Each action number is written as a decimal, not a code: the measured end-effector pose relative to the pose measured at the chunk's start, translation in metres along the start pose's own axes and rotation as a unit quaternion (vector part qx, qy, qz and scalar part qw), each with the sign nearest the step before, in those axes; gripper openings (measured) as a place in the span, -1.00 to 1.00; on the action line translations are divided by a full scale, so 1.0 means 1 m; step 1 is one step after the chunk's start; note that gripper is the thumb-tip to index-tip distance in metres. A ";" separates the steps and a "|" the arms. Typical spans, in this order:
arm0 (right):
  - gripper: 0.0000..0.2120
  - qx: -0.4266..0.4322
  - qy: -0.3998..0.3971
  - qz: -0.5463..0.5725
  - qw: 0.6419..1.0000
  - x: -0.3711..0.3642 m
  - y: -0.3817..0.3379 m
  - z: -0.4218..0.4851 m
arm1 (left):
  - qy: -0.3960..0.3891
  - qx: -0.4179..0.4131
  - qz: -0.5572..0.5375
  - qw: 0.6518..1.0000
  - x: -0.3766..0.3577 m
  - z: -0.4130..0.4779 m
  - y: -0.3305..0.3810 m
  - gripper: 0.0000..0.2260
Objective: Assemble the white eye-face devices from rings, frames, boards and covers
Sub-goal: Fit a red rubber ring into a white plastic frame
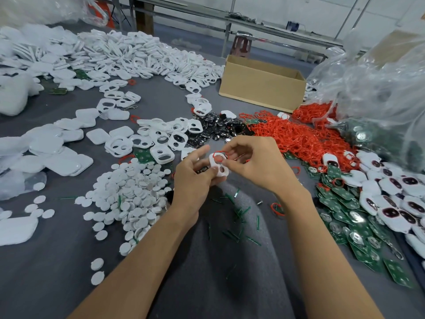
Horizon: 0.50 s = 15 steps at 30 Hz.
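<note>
While gripping white frame (221,170) with left hand (195,178), pinching red ring (219,155) onto it with right hand (255,162). Seemingly leaving boards (391,270), covers (66,163) unfitted.

Over the middle of the grey-covered table (57,261), the left hand (195,178) grips a white two-hole frame (219,168), and the right hand (255,164) pinches a red ring (219,155) at the frame's upper hole. A pile of white discs (131,194) lies just left of the hands, with a heap of loose red rings (299,137) to their right. Green circuit boards (345,215) and finished eye-face devices (395,199) lie toward the right edge, and a cardboard box (259,88) and heaped white frames (138,56) toward the far edge.
</note>
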State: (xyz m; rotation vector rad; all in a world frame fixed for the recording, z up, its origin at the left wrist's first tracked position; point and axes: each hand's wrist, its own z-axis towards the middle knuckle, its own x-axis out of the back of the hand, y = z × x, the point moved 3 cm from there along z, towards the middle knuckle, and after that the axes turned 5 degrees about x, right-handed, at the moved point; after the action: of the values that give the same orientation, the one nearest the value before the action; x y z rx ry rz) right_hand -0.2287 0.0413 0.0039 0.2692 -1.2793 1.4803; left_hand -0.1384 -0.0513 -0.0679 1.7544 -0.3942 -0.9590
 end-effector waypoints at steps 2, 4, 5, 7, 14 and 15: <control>-0.86 -0.003 -0.018 -0.011 1.000 -0.002 -0.001 0.000 | -0.002 0.001 0.004 1.000 0.001 -0.001 0.000 -0.62; -0.84 -0.005 -0.028 -0.024 0.999 -0.002 -0.001 0.000 | -0.003 -0.004 0.011 1.000 0.002 -0.001 0.001 -0.66; -0.84 -0.006 -0.029 -0.029 0.999 -0.002 -0.001 0.001 | -0.003 -0.006 0.011 1.000 0.002 -0.002 0.002 -0.68; -0.84 -0.006 -0.026 -0.035 0.999 -0.001 -0.001 0.001 | -0.004 -0.009 0.005 1.000 0.003 -0.002 0.003 -0.69; -0.89 0.000 -0.010 -0.019 1.000 -0.002 -0.003 0.000 | -0.005 -0.006 -0.024 1.000 0.004 -0.001 0.005 -0.81; -0.89 0.001 -0.008 -0.014 1.000 -0.002 -0.003 0.000 | -0.004 -0.004 -0.025 1.000 0.004 -0.001 0.005 -0.80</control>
State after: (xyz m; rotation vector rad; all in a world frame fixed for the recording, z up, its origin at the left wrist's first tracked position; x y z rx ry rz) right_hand -0.2257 0.0395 0.0043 0.3003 -1.2818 1.4581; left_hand -0.1343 -0.0547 -0.0650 1.7602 -0.3526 -1.0022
